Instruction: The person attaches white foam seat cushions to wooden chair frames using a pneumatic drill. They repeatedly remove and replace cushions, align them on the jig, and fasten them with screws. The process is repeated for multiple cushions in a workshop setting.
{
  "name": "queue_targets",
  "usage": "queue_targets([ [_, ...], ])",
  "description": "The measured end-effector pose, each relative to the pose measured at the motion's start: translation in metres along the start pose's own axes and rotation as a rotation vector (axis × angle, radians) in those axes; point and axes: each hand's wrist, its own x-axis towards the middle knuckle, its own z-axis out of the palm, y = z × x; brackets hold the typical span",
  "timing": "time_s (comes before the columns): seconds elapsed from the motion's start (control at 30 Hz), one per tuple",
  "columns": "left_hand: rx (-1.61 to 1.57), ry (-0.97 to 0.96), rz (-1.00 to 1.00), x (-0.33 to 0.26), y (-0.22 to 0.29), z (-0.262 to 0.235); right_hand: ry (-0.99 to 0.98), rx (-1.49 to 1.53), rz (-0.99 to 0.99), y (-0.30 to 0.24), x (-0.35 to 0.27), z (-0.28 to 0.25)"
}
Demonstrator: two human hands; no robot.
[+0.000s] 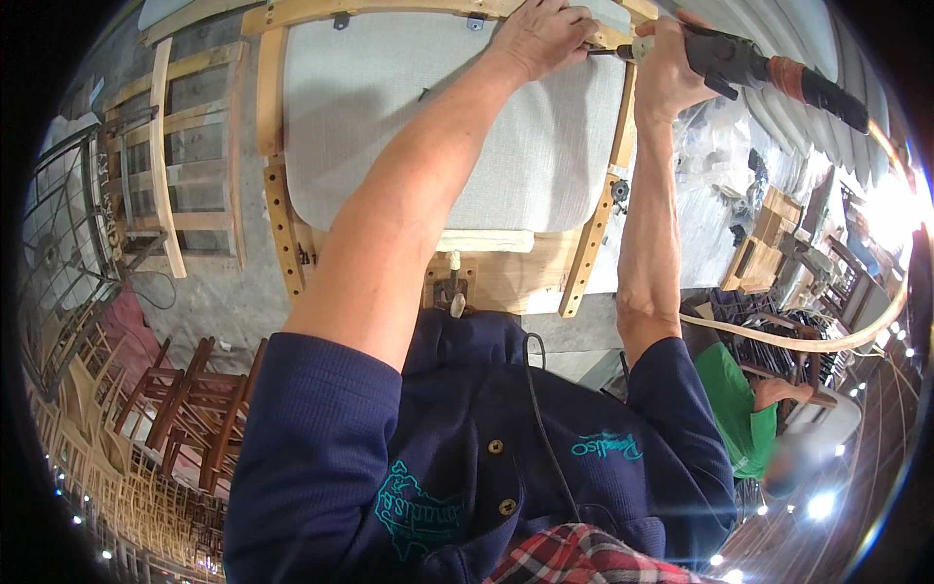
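My right hand (669,76) grips a dark power screwdriver (732,64), its bit (609,52) pointing left toward my left fingers. At the far right part of a grey upholstered panel (379,117), my left hand (545,39) has its fingers bent together by the bit's tip; what they hold is hidden. Around the panel runs a light wooden frame (271,97). Small dark metal brackets (476,21) sit along its far edge. A small dark piece, perhaps a screw (424,94), lies on the fabric.
Wooden strips with holes (282,229) flank the near end, with a pale padded bar (484,240) and a clamp (453,287) between. A slatted wooden frame (167,156) stands left. A cream hose (827,342) curves at right, near a person in green (736,409). Wooden chairs (199,409) are lower left.
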Motion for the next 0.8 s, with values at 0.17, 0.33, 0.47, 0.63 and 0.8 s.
queue_targets([
  [0.17, 0.023, -0.019, -0.012, 0.000, -0.002, 0.004, -0.012, -0.014, 0.030, 0.003, -0.002, -0.002],
  [0.33, -0.013, 0.013, -0.008, -0.001, 0.000, 0.003, 0.017, -0.018, -0.004, 0.000, -0.004, -0.002],
  [0.47, 0.004, -0.022, -0.007, -0.001, 0.000, 0.003, -0.033, -0.001, 0.096, 0.001, -0.004, -0.008],
  [0.63, -0.042, -0.098, -0.036, -0.003, -0.003, 0.001, -0.020, -0.074, 0.125, -0.015, -0.003, -0.007],
  [0.8, -0.022, 0.138, -0.135, -0.043, 0.012, -0.065, -0.110, -0.272, 0.060, -0.052, -0.014, -0.052],
])
